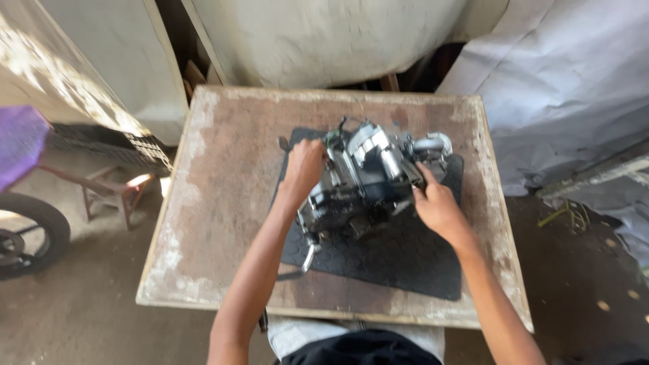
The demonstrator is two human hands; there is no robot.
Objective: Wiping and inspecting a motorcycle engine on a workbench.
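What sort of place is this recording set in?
Probably a makeshift motorcycle repair spot, half outdoors. Both hands, left and right, grip a small engine on a rubber mat over a worn wooden table. A wheel stands on the dirt floor, with tarps behind.

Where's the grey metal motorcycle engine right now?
The grey metal engine sits on a black rubber mat on the worn wooden table, gripped between left hand and right hand.

Worn wooden table (pixel 223 203), black rubber mat (pixel 405 260) on it — engine (pixel 368 179) atop mat
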